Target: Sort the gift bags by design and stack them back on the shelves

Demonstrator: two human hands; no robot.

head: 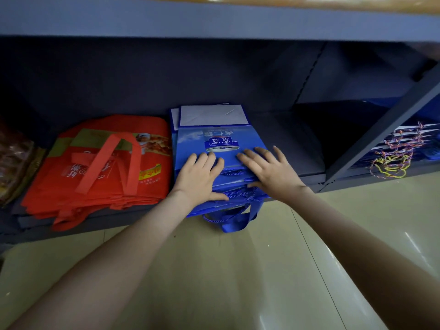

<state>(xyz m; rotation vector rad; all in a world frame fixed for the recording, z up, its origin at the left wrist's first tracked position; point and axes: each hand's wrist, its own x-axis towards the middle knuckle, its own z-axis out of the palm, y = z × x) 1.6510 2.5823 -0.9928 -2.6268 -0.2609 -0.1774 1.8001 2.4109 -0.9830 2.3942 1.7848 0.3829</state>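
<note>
A stack of flat blue gift bags (221, 136) lies on the bottom shelf (297, 153), its blue cord and ribbon handles hanging over the front edge. My left hand (200, 177) grips the stack's near edge, fingers on top and thumb underneath. My right hand (269, 170) grips the same edge to its right, thumb tucked under the top bags. Left of this stack lies a pile of red fabric gift bags (102, 163) with red strap handles.
Brownish patterned bags (14, 160) sit at the far left of the shelf. Past a slanted metal upright (381, 134), the neighbouring bay holds blue bags with multicoloured cord handles (400, 148). An upper shelf board (214, 20) overhangs. Glossy beige floor tiles (238, 270) lie below.
</note>
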